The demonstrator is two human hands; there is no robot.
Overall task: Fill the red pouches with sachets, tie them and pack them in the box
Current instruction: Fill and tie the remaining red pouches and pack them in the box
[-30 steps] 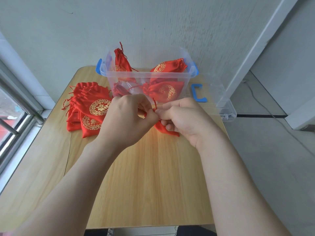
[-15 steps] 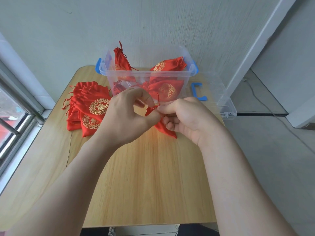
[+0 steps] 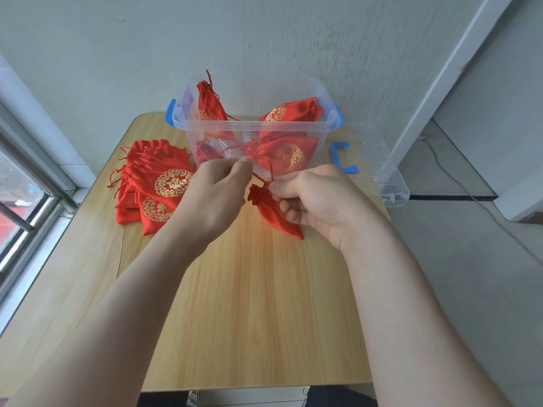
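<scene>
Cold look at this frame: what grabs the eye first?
Centre frame, both hands work one red pouch: the right hand pinches its gathered neck, the left hand holds its drawstring. Behind them a clear box holds tied pouches; a pile of flat pouches lies left on the wooden table.

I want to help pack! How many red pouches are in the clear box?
3: an upright pouch back left, a tilted pouch back right, a lying pouch in front. More may be hidden.

The right hand [image 3: 318,201] covers most of the pouch [image 3: 280,220] (contents unseen); one end of the cord [image 3: 269,171] seems lost behind the left fingertips [image 3: 244,165].
</scene>
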